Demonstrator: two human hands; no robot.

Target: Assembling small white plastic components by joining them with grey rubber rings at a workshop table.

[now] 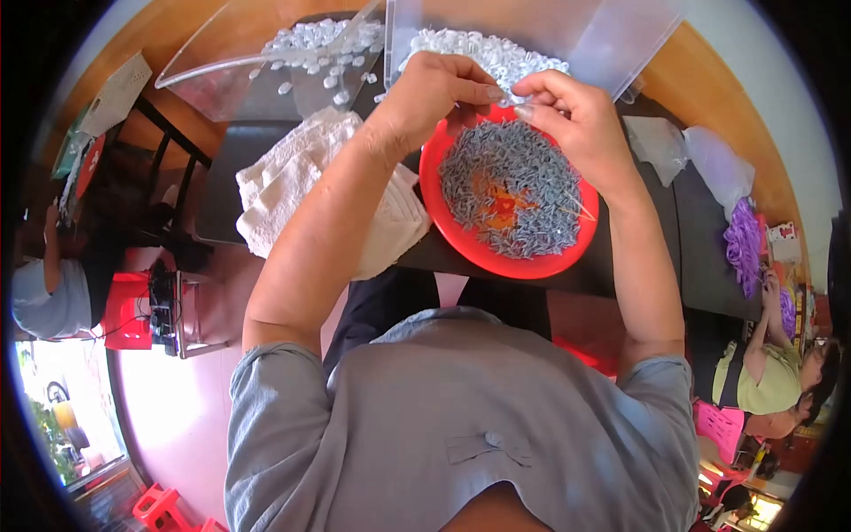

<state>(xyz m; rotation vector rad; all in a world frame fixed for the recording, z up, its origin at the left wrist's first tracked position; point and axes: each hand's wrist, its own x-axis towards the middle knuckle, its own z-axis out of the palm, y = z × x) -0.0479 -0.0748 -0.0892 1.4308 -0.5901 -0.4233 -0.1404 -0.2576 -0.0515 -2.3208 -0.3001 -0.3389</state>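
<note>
Above the far rim of a red bowl (436, 199), my left hand (443, 90) and my right hand (574, 115) meet with fingertips almost touching. Both are closed in a pinch. What sits between the fingertips is too small to name. Many small grey, slender pieces (514, 160) fill the bowl, and its red bottom shows through at the middle. Just behind my fingers, a clear plastic bin (585, 44) holds a heap of small white, glossy pieces (474, 49).
A cream towel (301, 177) lies left of the bowl on the dark table (643, 239). Further white pieces (310, 40) lie by a clear panel at the back left. Plastic bags (714, 160) and purple strands (745, 248) are at the right. Other people sit at both sides.
</note>
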